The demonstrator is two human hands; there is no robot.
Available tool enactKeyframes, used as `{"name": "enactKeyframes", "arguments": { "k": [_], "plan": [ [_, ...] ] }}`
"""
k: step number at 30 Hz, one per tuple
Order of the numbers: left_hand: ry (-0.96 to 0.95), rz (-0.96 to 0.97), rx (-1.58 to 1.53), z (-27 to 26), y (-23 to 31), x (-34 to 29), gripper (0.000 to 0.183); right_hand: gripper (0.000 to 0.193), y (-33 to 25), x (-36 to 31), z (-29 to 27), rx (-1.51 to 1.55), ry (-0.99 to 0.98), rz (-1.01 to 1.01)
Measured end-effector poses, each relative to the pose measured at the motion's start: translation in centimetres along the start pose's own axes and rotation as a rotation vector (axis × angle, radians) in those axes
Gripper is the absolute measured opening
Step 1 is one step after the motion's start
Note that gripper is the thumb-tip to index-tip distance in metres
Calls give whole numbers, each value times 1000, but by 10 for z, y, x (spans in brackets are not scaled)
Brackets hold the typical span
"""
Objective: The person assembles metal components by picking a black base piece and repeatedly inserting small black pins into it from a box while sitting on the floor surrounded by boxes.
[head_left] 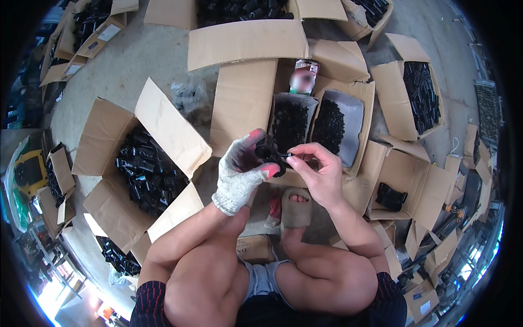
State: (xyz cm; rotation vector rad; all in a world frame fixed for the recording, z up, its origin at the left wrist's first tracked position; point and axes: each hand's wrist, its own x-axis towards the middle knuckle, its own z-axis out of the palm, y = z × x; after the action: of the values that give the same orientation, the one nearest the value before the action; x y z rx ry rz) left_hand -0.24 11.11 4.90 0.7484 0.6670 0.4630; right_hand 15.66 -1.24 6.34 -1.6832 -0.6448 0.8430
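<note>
- Black part [267, 155] is up in the air, in front of the knees and near the left grey tray [298, 99]
- It could slip and fall, I think, because it looks smooth and the glove [231, 193] on the left hand [243, 170] looks thick, so it may be hard to feel
- The thin dark piece [284, 156] could drop too, since only the tips of a thumb and finger seem to pinch it
- If it fell, it could land by the sandal [297, 218] or on the grey floor [158, 62], and small dark bits may be hard to find there
- It could also get bent or scratched if the two hands push when the pieces do not line up
- The left hand is curled around the black part, with the thumb on the near side
- The right hand [321, 170] is bare and pinched nearly closed on the thin dark piece, right beside the black part
- I cannot tell if the thin piece is inside the black part or only touching it, because both are so dark
</note>
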Motion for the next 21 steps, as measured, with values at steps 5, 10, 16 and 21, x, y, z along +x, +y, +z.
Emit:
{"name": "enactKeyframes", "arguments": {
  "k": [5, 10, 16, 21],
  "plan": [
    [-44, 46, 88, 3, -3, -4, 72, 15, 1, -6, -10, 53, 18, -2],
    [-39, 24, 338, -1, -8, -5, 74, 14, -6, -12, -17, 32, 54, -26],
    [-61, 102, 352, 7, -10, -6, 73, 14, -4, -15, -16, 61, 13, -42],
    [-81, 75, 481, 2, -7, -10, 73, 19, 1, -22, -13, 131, -8, -22]
  ]
}}
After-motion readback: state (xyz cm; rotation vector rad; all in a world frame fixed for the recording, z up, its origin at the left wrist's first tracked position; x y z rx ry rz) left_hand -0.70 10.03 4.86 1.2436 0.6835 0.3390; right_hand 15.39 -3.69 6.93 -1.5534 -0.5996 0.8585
